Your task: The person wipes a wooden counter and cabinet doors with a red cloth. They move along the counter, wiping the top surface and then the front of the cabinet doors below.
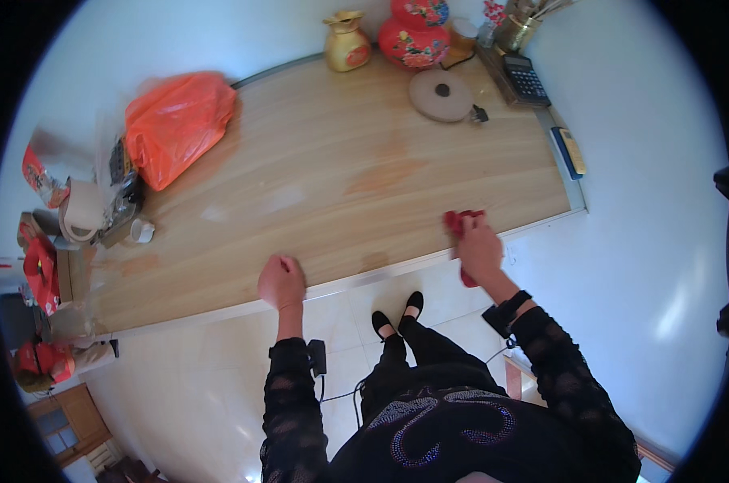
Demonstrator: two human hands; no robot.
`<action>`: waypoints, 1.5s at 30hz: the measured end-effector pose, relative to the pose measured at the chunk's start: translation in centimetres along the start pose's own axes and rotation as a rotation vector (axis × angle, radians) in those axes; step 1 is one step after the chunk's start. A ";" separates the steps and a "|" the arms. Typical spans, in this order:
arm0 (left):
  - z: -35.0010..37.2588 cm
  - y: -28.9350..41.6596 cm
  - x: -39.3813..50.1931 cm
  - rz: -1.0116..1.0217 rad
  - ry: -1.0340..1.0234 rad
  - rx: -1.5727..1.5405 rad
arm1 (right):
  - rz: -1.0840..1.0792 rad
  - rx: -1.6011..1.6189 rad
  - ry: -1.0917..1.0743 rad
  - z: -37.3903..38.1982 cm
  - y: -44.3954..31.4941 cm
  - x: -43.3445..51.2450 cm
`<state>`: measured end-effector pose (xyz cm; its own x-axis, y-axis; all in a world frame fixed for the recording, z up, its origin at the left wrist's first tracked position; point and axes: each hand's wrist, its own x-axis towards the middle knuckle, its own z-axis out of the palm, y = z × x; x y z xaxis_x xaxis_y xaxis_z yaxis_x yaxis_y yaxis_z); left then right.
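A red cloth (455, 222) is bunched under the fingers of my right hand (481, 247), close to the front edge of the wooden tabletop (316, 199). One end of the cloth hangs below that edge. My left hand (280, 281) is a loose fist near the same edge, further left, and I see nothing in it. A patchy reddish-brown reflection or smear (382, 172) shows on the wood between the hands and the back of the table.
An orange plastic bag (180, 124), a beige kettle (82, 210) and a small white cup (141, 230) stand at left. Along the back are a gold vase (347, 45), a red gourd-shaped vase (414, 42), a kettle base (440, 96) and a calculator (525, 78). Another person (44, 365) is at far left.
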<state>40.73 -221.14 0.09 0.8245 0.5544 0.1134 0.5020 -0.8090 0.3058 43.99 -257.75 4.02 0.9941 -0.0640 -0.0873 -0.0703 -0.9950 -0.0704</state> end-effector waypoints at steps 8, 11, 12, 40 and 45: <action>0.1 -0.4 0.0 0.020 0.038 0.064 | -0.212 0.179 -0.055 -0.4 -0.9 0.1; 0.1 -0.5 0.0 0.036 0.051 0.062 | -0.065 0.244 -0.050 -0.7 0.8 1.9; 0.1 -0.6 0.0 0.049 0.061 0.066 | -0.007 0.242 -0.090 -0.9 1.7 3.0; 0.2 -1.0 -0.2 0.228 0.075 0.067 | 0.300 0.377 0.263 2.3 -8.5 1.2; 0.5 -1.2 -0.1 0.252 0.024 0.058 | 0.234 0.559 0.227 2.6 -14.4 -1.8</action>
<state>40.15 -220.37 -0.71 0.9193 0.3379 0.2016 0.2962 -0.9316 0.2106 42.99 -243.11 2.61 0.9357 -0.3501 0.0443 -0.2591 -0.7670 -0.5870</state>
